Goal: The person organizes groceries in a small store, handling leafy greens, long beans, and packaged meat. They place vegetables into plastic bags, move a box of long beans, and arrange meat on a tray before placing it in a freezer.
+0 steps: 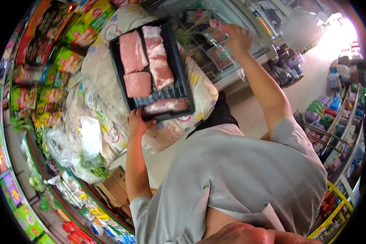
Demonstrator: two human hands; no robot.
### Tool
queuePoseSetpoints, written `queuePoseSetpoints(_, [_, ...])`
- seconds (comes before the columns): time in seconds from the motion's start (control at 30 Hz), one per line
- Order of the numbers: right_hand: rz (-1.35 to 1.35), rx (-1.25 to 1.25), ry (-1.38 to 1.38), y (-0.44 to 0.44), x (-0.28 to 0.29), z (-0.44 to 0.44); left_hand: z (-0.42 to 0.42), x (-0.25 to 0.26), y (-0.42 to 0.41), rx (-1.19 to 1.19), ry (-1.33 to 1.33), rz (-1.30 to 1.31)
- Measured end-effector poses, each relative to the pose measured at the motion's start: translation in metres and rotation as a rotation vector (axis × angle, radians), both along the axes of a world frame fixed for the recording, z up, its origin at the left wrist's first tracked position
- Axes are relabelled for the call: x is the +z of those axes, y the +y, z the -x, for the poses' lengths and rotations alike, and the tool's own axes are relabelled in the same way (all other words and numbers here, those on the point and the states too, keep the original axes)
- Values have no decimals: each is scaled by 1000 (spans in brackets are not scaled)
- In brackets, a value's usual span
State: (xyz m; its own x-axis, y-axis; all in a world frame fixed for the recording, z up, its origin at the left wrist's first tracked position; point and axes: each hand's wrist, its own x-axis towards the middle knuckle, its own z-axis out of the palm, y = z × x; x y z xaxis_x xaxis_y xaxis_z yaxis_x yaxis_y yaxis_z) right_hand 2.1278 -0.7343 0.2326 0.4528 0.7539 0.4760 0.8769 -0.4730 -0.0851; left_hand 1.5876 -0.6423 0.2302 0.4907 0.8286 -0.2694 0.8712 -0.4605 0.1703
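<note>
A black plastic tray [187, 88] with several pieces of raw meat lies on a quilted, patterned cloth cover [198, 91]. Two pinkish slabs [133, 52] are on its left side, a longer marbled strip [159, 58] on its right, and another piece [167, 105] along the near edge. My left hand [138, 122] grips the tray's near left corner. My right hand [239, 38] is raised over a glass-topped chest freezer [247, 18], its fingers on a small pink and white piece [218, 26] that is too blurred to name. Clear plastic film hangs below that hand.
Shelves of packaged food [53, 76] curve along the left. A clear plastic bag with leafy greens [91, 164] lies on the near left of the cover. An open cardboard box [116, 189] stands below. Racks of goods [332, 122] line the right beyond a tiled floor.
</note>
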Motion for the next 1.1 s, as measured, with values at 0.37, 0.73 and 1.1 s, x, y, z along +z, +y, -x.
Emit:
queuePoseSetpoints(0.37, [7,50,472,-38,-90,1,0,0,-6,-47,-15,-12])
queuePoseSetpoints(0.73, [653,672,559,-1,1,267,-7,-9,12,-33,-181,-61])
queuePoseSetpoints(1.1, [894,478,596,25,-15,292,-2,-18,7,-17,-147,-95])
